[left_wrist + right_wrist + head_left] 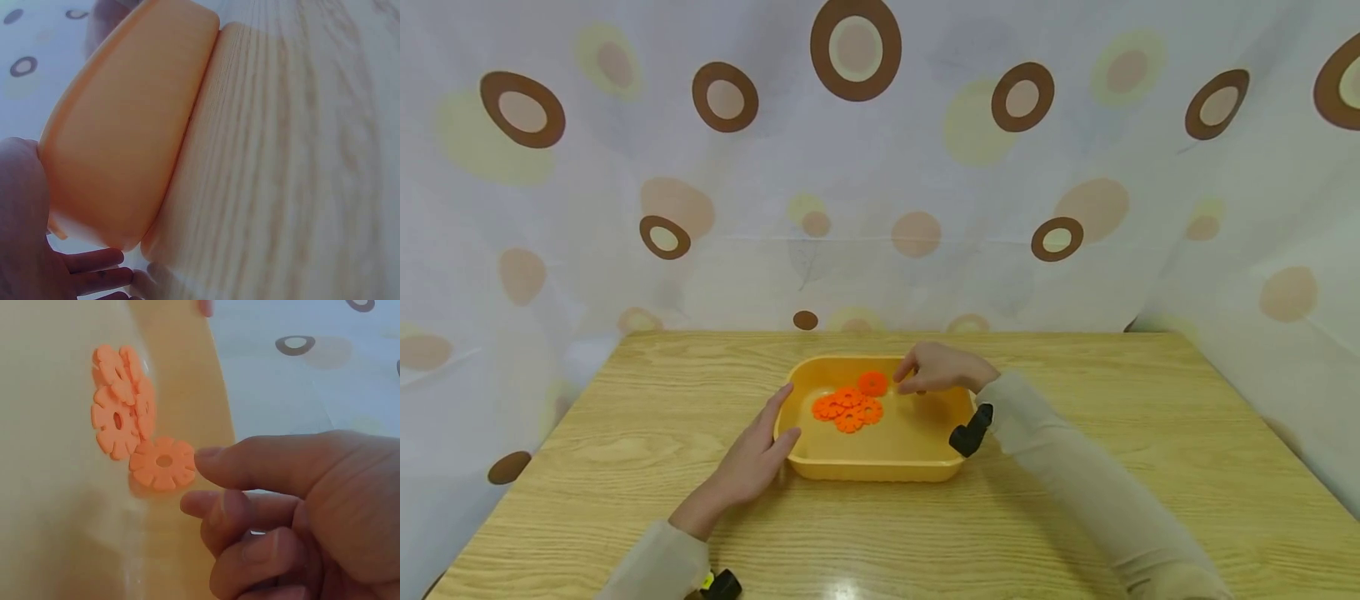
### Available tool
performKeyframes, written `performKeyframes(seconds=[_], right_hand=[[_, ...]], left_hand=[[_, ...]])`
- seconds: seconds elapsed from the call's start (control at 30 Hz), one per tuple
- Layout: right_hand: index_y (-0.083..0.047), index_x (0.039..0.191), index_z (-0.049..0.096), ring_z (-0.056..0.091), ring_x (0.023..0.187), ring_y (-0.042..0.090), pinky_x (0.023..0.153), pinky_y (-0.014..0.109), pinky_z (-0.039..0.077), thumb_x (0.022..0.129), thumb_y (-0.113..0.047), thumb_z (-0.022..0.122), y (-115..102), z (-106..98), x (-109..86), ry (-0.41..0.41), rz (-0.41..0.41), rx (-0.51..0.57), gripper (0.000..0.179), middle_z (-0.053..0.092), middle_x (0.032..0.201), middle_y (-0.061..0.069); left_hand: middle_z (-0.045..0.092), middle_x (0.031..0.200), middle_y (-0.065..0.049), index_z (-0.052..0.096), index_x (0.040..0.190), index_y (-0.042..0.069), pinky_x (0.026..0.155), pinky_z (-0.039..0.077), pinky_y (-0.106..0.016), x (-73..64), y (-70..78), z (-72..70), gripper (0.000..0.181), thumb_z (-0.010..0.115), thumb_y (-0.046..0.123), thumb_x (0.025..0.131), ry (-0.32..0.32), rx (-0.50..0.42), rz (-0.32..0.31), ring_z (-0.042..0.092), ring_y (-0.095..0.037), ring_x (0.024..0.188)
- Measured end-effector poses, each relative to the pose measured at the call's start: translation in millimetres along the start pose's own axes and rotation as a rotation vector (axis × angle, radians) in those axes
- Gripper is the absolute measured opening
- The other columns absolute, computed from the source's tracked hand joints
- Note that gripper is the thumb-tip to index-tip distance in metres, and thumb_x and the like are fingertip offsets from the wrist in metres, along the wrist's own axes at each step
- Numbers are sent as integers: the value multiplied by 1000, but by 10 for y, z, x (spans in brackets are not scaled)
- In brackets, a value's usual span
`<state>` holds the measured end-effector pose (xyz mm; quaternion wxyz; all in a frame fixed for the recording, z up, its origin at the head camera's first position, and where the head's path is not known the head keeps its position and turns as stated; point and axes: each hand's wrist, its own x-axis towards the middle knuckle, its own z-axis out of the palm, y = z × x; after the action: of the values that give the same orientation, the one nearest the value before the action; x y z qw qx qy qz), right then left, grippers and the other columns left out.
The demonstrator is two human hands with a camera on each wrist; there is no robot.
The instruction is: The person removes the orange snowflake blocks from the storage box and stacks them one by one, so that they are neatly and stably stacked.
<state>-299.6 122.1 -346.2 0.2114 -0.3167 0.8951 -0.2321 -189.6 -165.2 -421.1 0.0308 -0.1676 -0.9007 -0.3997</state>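
A yellow plastic tray (pixel 880 471) holds several orange notched discs with center holes. Most of these interlocking discs (pixel 849 419) overlap in a pile in the left half. One disc (pixel 872 383) lies by the far wall, beside the pile. My left hand (pixel 752 458) holds the tray's left end, its thumb over the rim; in the left wrist view, other fingers (pixel 100 278) extend below the tray's end. Over the tray, my right hand (pixel 942 368) has thumb and index finger apart, close to the single disc (pixel 164 464). The other right fingers are loosely curled, holding nothing.
The tray stands on a wood-grain table (pixel 625 417). Behind the table hangs a pale curtain (pixel 865 283) with brown and beige circles. Both forearms wear light sleeves, and a black device (pixel 972 431) sits at the right wrist.
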Motion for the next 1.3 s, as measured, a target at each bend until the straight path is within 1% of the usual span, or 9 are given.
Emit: performKeyframes(seconds=[0.13, 0.23, 0.3, 0.4, 0.67, 0.97, 1.07, 1.17, 1.3], right_hand=[[6, 124, 62, 70, 78, 27, 78, 27, 54, 92, -15, 62, -3, 26, 45, -18, 28, 5, 38, 72, 102, 16], [6, 126, 60, 66, 67, 21, 71, 25, 52, 93, -16, 62, -3, 45, 80, -33, 50, 12, 41, 74, 89, 15], [6, 128, 59, 59, 58, 17, 61, 21, 46, 93, -16, 61, -7, 54, 96, -43, 66, 35, 41, 73, 84, 16], [6, 128, 59, 48, 51, 11, 54, 20, 39, 93, -15, 61, -21, 66, 101, -52, 80, 62, 40, 72, 79, 18], [4, 130, 58, 44, 49, 10, 52, 20, 35, 93, -17, 61, -4, 140, 124, -81, 73, 132, 42, 71, 76, 14], [-4, 135, 55, 38, 48, 10, 51, 22, 34, 92, -12, 59, 24, 200, 146, -127, 21, 184, 44, 58, 64, 4], [-3, 134, 55, 41, 51, 7, 54, 21, 36, 92, -11, 59, 33, 247, 169, -138, -28, 113, 44, 62, 74, 2], [-3, 133, 56, 45, 55, 7, 57, 20, 38, 92, -11, 60, 29, 284, 193, -124, -54, 37, 43, 67, 97, 6], [-1, 133, 56, 49, 59, 8, 59, 21, 40, 93, -12, 60, -8, 297, 229, -93, -51, 21, 42, 63, 121, 13]], left_hand=[[26, 154, -25, 19, 153, 4, 112, 25, -59, -5, -10, 0, 60, 45, 20, 101, -3, -1, 2, 29, -43, 141], [27, 154, -25, 19, 153, 4, 112, 25, -59, -7, -13, 0, 60, 46, 20, 101, -2, 2, 3, 29, -43, 140], [27, 154, -25, 19, 153, 4, 112, 25, -59, -5, -16, 3, 60, 46, 20, 101, 1, 6, 6, 30, -43, 140], [28, 154, -25, 20, 153, 4, 112, 26, -59, -3, -20, 8, 60, 46, 20, 101, 4, 11, 10, 30, -43, 140], [28, 154, -25, 20, 153, 4, 111, 26, -59, -4, -41, 25, 61, 47, 20, 101, 2, 9, 9, 31, -42, 140], [28, 155, -23, 20, 153, 6, 111, 26, -59, -3, -47, 12, 60, 46, 23, 101, 7, 20, 7, 31, -42, 140], [28, 155, -23, 20, 153, 5, 111, 26, -59, -7, -50, 10, 60, 46, 23, 101, 6, 21, 14, 31, -42, 140], [27, 155, -23, 20, 153, 5, 111, 26, -59, -6, -53, 12, 60, 46, 22, 101, 0, 18, 17, 31, -42, 140], [27, 155, -24, 20, 153, 6, 111, 26, -59, 4, -56, 4, 60, 46, 21, 101, 3, 15, 9, 30, -42, 140]])
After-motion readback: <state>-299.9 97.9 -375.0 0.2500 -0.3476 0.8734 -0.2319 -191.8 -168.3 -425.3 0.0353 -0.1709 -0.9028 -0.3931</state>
